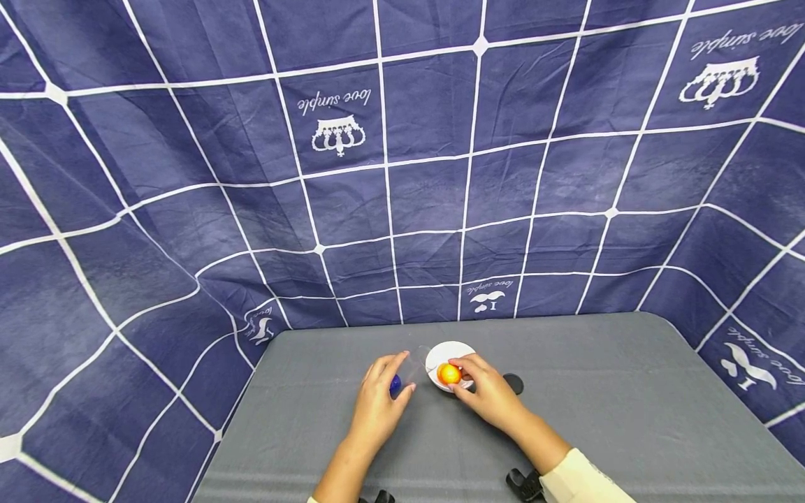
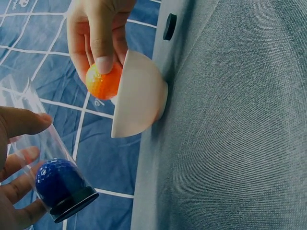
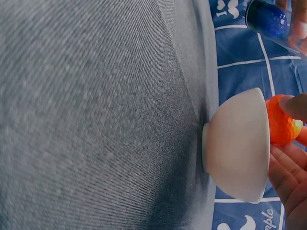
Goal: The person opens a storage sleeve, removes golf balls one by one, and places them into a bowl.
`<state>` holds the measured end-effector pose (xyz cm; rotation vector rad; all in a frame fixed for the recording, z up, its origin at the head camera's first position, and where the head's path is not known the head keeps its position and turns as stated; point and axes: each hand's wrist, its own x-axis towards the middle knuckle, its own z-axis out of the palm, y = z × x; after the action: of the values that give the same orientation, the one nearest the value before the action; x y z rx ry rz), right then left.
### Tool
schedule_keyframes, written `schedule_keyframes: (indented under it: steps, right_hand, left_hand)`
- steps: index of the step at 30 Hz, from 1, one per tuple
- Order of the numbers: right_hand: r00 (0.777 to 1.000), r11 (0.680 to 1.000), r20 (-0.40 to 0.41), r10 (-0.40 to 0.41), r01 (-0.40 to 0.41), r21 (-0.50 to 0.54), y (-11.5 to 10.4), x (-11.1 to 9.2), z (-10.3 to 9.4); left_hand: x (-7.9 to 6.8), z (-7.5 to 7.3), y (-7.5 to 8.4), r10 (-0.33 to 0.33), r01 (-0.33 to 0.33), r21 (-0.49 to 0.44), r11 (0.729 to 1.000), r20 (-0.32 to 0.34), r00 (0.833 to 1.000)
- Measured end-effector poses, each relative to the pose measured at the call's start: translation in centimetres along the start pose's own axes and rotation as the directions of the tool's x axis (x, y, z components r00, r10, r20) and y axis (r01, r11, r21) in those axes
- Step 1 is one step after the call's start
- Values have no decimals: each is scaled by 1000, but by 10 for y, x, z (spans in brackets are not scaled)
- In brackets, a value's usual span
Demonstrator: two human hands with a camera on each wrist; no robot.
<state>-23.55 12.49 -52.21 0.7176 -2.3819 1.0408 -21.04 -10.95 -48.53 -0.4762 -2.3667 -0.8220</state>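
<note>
My left hand (image 1: 375, 403) holds a clear plastic tube (image 2: 45, 120), tilted, with its black-capped end lower. Inside the tube, against that cap, sits a dark blue dimpled golf ball (image 2: 58, 182). An orange golf ball (image 1: 449, 374) is pinched between the thumb and fingers of my right hand (image 1: 492, 396). That ball is at the rim of a white bowl (image 3: 238, 146), which stands upright on the table. In the head view the bowl's inside is partly hidden behind the right hand and the ball.
A small black round cap (image 1: 513, 383) lies on the grey cloth-covered table (image 1: 597, 405), right of the bowl. Behind the table hangs a blue curtain (image 1: 428, 202) with white lines. More blue cloth stands at both sides.
</note>
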Motion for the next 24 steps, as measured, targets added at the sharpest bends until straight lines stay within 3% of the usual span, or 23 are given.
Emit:
schedule_keyframes:
  steps: [13, 24]
  right_hand:
    - [998, 997, 48, -30, 33, -73, 4, 3, 1]
    - [989, 990, 145, -36, 55, -126, 6, 12, 0]
  left_hand:
    - [-1, 0, 0, -70, 71, -36, 997, 29, 997]
    - [-2, -1, -1, -71, 71, -58, 996, 7, 997]
